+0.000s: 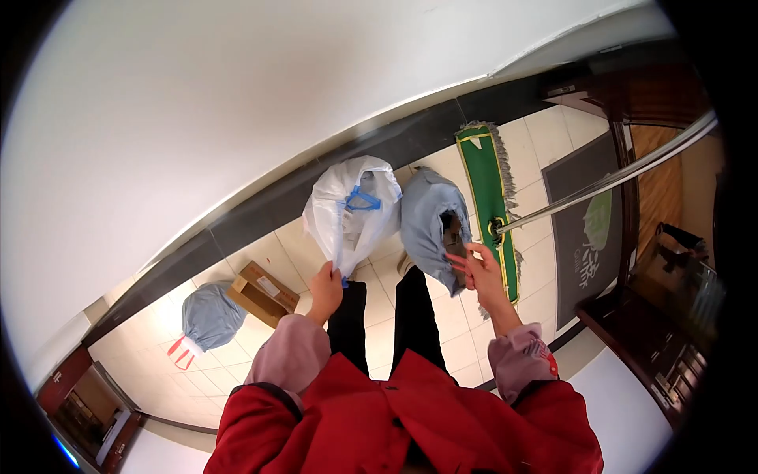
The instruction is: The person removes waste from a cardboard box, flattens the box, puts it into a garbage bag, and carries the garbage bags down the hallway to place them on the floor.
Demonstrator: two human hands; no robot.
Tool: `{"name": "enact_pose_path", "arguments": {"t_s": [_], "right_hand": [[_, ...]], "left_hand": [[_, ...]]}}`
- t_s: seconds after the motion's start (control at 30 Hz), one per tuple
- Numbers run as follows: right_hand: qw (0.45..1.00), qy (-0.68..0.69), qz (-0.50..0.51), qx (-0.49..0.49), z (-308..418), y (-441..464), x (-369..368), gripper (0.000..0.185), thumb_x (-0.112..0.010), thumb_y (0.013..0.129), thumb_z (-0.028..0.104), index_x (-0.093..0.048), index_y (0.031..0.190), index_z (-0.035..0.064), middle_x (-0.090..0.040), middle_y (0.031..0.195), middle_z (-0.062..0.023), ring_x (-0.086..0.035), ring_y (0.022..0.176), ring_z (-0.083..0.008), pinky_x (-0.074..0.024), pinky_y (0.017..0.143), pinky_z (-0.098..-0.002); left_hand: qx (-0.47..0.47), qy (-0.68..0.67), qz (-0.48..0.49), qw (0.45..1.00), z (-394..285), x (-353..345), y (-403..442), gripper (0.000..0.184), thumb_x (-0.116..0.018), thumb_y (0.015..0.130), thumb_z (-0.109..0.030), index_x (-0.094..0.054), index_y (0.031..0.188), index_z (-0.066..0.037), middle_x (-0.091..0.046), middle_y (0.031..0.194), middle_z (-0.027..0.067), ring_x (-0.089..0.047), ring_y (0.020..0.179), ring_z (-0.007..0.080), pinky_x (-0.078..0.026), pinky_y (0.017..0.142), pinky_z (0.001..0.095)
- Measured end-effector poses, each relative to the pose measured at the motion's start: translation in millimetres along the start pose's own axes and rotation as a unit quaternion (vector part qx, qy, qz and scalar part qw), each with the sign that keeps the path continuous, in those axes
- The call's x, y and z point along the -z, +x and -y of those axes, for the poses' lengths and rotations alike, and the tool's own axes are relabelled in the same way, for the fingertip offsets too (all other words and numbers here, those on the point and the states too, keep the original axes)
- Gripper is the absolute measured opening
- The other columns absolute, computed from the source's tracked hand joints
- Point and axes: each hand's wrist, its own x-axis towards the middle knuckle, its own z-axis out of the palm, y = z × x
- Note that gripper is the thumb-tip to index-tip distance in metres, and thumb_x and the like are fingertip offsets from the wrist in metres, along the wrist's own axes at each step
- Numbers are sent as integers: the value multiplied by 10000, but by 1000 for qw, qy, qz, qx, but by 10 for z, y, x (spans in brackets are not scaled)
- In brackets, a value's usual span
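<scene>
My left hand point(324, 291) is closed on the gathered edge of a white plastic bag point(325, 207), just left of my legs. A blue drawstring point(365, 201) loops across that bag's open mouth. Right beside it stands a full grey garbage bag point(422, 215), its mouth partly open, with something dark inside that I cannot make out. My right hand point(483, 275) pinches a red drawstring point(456, 260) at the near right side of the grey bag. Both bags rest on the tiled floor in front of my feet.
A green dust mop point(483, 172) with a metal handle point(608, 182) lies right of the bags. Beyond it is a dark doormat point(570, 237) by a doorway. At left, an open cardboard box point(267, 291) touches another grey bag point(212, 316) with red ties. A white wall point(197, 118) rises ahead.
</scene>
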Motion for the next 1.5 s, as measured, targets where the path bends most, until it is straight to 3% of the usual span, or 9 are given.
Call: {"name": "enact_pose_path", "arguments": {"t_s": [0.13,0.37,0.57,0.73,0.83,1.07,1.23,1.33,1.5], "right_hand": [[981,-179,-24,68,-667,622,-292,196,-544,812,215,-556,859,25,-528,639,-18,-470,556,-96,-387,500,-225],[862,-495,-96,53,-885,1165,-1204,434,-527,754,420,-565,801,-10,-588,716,-134,-548,665,-224,-416,607,-315],[906,-391,-87,136,-1099,1138,-1009,326,-470,779,323,-490,719,3,-537,705,-207,-511,671,-379,-394,599,-432],[920,-355,-63,154,-908,835,-784,272,-474,804,228,-463,658,0,-478,533,-162,-498,507,-294,-373,486,-365],[933,-326,-54,142,-882,808,-744,268,-491,805,210,-454,650,-6,-446,511,-140,-460,468,-218,-360,471,-331],[941,-288,-36,175,-971,825,-588,245,-523,789,165,-446,648,-20,-400,500,-108,-395,473,-147,-349,475,-286],[947,-277,-31,158,-1013,840,-483,246,-522,782,176,-456,656,-24,-426,521,-129,-412,474,-168,-357,483,-295],[945,-289,-30,147,-987,811,-480,247,-514,779,188,-464,663,-25,-447,541,-152,-436,481,-208,-365,495,-311],[940,-310,-27,139,-1027,798,-473,270,-509,773,212,-466,653,-26,-461,560,-175,-461,502,-262,-369,513,-335]], "left_hand": [[-57,7,-14,998,127,-57,-301,243,-453,790,-99,-488,1009,0,-553,661,194,-571,565,275,-437,515,358],[-41,23,68,997,256,-30,-488,301,-464,792,-88,-432,1080,-7,-550,757,231,-547,691,374,-431,600,403],[7,72,58,996,230,115,-372,366,-474,759,-76,-415,1118,-36,-545,847,208,-524,803,383,-419,677,437],[-346,299,-112,882,-344,283,31,481,-550,683,-50,-435,1150,-75,-505,922,111,-476,844,307,-369,764,406],[-388,236,-28,891,-382,-36,454,490,-589,672,-98,-451,1142,-93,-500,859,108,-476,793,292,-375,699,419],[-268,534,-57,800,-186,-336,988,208,-578,676,-166,-517,859,-90,-481,797,100,-497,714,259,-371,613,396],[-238,312,-17,920,-39,29,998,75,-533,721,-53,-548,794,-52,-547,757,89,-556,687,244,-437,596,352],[-72,-20,-25,997,-237,233,894,77,-478,762,4,-553,778,-6,-570,750,81,-574,676,220,-465,609,302],[115,-551,26,826,-645,458,852,174,-451,758,60,-493,923,25,-544,750,141,-539,609,201,-461,555,309]]}}
